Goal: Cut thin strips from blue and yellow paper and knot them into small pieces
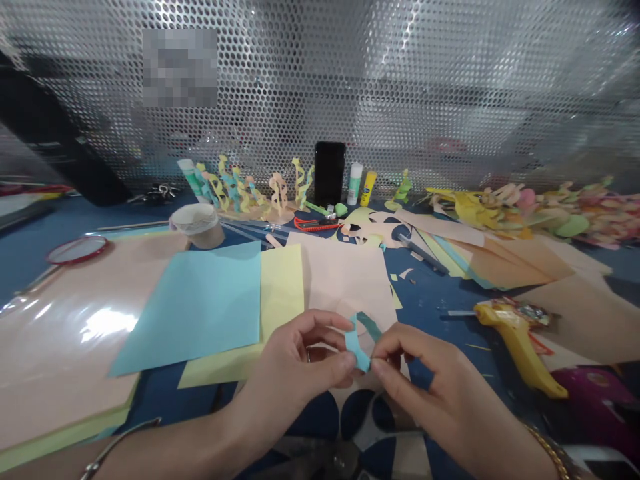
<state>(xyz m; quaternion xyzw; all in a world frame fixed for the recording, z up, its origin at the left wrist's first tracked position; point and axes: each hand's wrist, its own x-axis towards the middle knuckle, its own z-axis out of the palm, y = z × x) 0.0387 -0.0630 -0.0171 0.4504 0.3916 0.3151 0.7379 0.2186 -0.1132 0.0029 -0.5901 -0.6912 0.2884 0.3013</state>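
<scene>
A small curved strip of blue paper (356, 347) is held up between my two hands, low in the middle of the view. My left hand (305, 360) pinches its left side between thumb and fingers. At the strip's lower right end, my right hand (425, 380) grips it with thumb and forefinger. Behind the hands lie a pale pink sheet (345, 273), a yellow sheet (283, 280) and a larger blue sheet (210, 300). Cut paper with round holes shows beneath my hands.
A yellow glue gun (520, 347) lies at the right. Towards the back stand a paper cup (199, 225), curled paper pieces (237, 190), a black phone (329, 172) and glue sticks (355, 184). A red-handled cutter (317, 223) lies before the phone.
</scene>
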